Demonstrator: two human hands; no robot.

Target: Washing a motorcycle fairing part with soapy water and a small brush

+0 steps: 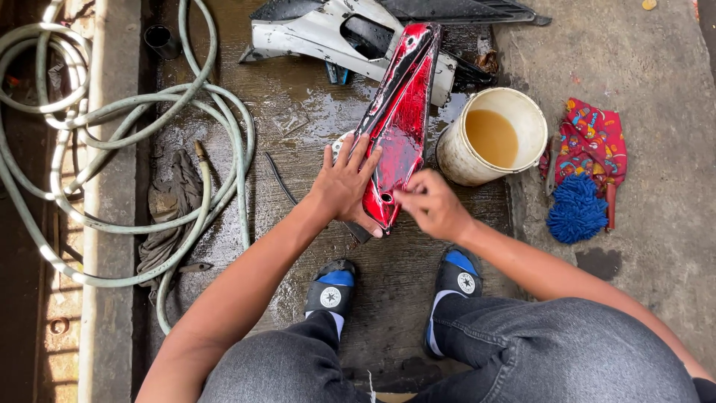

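Observation:
A long glossy red motorcycle body panel (400, 112) stands tilted on the wet concrete, streaked with soap. My left hand (346, 186) grips its near lower end from the left side, fingers spread over the edge. My right hand (429, 203) is at the panel's right edge near the bottom, fingers pinched together against the surface; what it pinches is too small to tell. A white body panel (313, 33) lies behind the red one.
A white bucket (459, 160) of murky brown water stands right of the panel. A blue mop-like mitt (576, 210) and a red patterned cloth (594, 142) lie further right. A coiled pale hose (134, 119) and a grey rag (168, 216) lie left. My sandalled feet (332, 287) are below.

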